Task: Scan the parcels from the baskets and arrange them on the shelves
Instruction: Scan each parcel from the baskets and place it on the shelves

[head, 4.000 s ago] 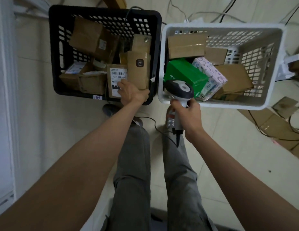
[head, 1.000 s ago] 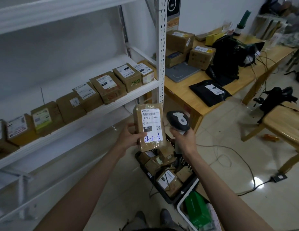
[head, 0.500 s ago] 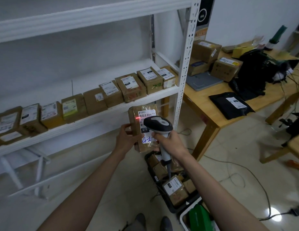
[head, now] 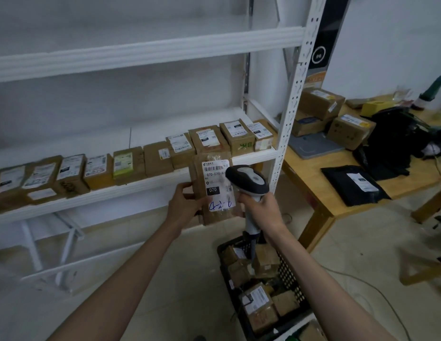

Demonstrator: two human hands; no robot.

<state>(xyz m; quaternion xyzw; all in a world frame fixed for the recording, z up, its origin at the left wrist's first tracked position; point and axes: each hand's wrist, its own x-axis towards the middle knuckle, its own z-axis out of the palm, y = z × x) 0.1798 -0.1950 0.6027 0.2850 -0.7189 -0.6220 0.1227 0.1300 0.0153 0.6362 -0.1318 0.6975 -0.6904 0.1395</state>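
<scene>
Two hands at work, one thing in each. Left hand (head: 183, 202) wrapped round the left edge of the parcel (head: 213, 190), thumb across the front and fingers behind, holding it upright with the white label (head: 217, 187) turned toward the head camera; probably so that the barcode at the top faces the scanner (head: 247, 183). Right hand (head: 262, 207) closed on the scanner handle, head tilted forward over the right side of the label and covering part of it, cable trailing down toward the black basket (head: 287, 270) on the floor. No red beam to be seen on the label, so impossible to say whether a read is under way.

Parcel held off every surface, just in front of the middle shelf (head: 150, 182) and below the row of boxes (head: 155, 159) already lined up there, labels up. Grip of the left hand low and to the side, leaving the printed part clear. Bare stretch of the shelf hard to make out; boxes fill most of it. More parcels in the basket below the right arm. Bench (head: 310, 168) to the right with other boxes and a black mailer (head: 353, 184).
</scene>
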